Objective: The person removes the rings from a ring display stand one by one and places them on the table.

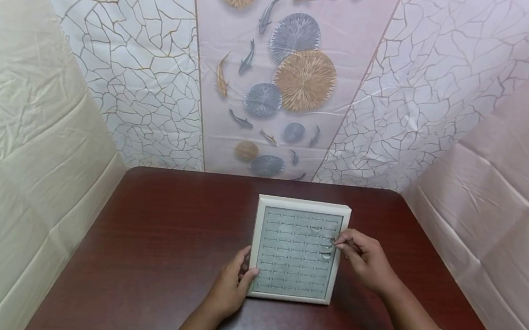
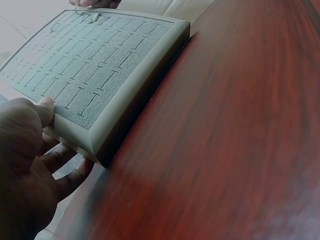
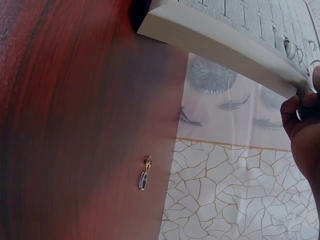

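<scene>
A ring tray point(image 1: 292, 205) with a pale frame and rows of slits in a grey pad is tilted toward me over the table. My left hand point(image 1: 232, 285) grips its left side, thumb on the front and fingers underneath, as the left wrist view shows point(image 2: 30, 165). My right hand point(image 1: 368, 261) pinches a small ring point(image 1: 333, 241) at the tray's right edge; the fingertips partly hide it. Several rings sit in slits near there, among them a silver ring point(image 1: 326, 255) and another ring point(image 1: 316, 229) higher up.
Small gold and silver jewellery pieces point(image 3: 145, 175), apparently rings, lie on the dark red wooden table point(image 1: 125, 263) in the right wrist view. Behind the table hangs a patterned cloth point(image 1: 152, 91); pale fabric walls point(image 1: 29, 156) stand at both sides.
</scene>
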Action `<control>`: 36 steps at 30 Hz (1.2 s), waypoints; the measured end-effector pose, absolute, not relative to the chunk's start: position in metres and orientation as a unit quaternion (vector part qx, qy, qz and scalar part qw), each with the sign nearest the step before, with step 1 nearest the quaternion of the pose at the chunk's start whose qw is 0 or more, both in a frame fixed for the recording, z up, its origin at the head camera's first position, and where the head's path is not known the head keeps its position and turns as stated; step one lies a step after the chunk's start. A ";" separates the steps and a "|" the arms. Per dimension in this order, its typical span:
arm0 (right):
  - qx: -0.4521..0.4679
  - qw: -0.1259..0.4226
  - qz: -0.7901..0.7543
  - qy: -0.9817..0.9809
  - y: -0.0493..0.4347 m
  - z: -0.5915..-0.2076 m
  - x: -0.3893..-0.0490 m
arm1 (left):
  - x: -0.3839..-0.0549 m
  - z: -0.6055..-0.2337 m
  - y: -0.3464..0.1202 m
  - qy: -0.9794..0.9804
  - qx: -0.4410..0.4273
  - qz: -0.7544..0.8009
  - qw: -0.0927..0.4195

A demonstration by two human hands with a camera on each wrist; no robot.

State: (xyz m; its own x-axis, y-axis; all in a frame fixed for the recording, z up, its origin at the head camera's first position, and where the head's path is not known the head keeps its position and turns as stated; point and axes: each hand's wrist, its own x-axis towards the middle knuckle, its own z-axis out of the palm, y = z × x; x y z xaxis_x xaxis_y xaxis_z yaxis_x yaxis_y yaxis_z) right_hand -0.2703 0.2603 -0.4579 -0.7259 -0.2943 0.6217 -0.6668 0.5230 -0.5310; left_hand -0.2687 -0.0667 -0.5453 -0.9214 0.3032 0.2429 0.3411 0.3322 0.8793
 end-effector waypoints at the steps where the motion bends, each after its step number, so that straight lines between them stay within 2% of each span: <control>1: 0.283 0.232 0.399 -0.841 0.261 -0.459 -0.270 | -0.269 -0.545 -0.067 -0.816 -0.198 -0.543 0.018; 15: 0.265 0.196 0.433 -0.839 0.264 -0.458 -0.265 | -0.268 -0.544 -0.066 -0.818 -0.201 -0.538 0.025; 25: 0.296 0.309 0.224 -0.876 0.263 -0.455 -0.263 | -0.269 -0.544 -0.066 -0.816 -0.205 -0.540 0.025; 36: 0.328 0.350 0.250 -0.841 0.253 -0.449 -0.265 | -0.269 -0.545 -0.067 -0.818 -0.203 -0.538 0.022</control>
